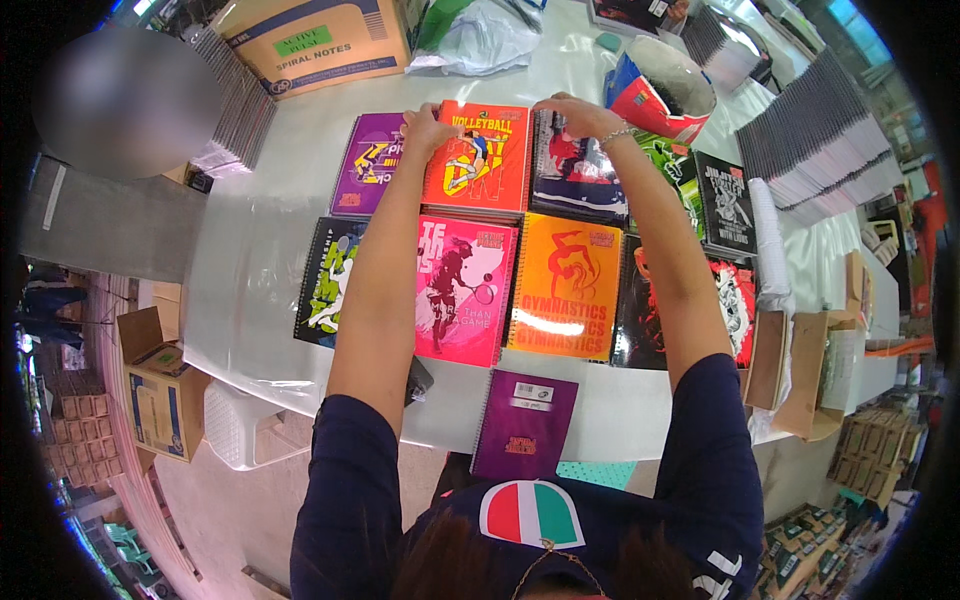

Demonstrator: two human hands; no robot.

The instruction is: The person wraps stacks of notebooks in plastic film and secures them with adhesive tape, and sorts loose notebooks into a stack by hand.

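A red-orange spiral notebook [476, 160] with a player on its cover lies in the far row. My left hand [428, 130] grips its left edge, thumb over the cover. My right hand [583, 114] reaches over the top of a dark notebook with a red and white figure [580, 165], fingers stretched toward the red-orange notebook's right corner. A purple notebook [367, 160] lies left of them. Nearer me are a pink notebook [462, 290] with a tennis player and an orange notebook [567, 285] with a gymnast. Another purple notebook [525, 425] rests at the table's near edge.
Tall notebook stacks [815, 125] stand at the right, with a cardboard carton [310, 45] at the far left. A red, white and blue bag [660, 90] sits beyond my right hand. A white plastic stool [245, 425] and an open box [165, 395] stand at the left.
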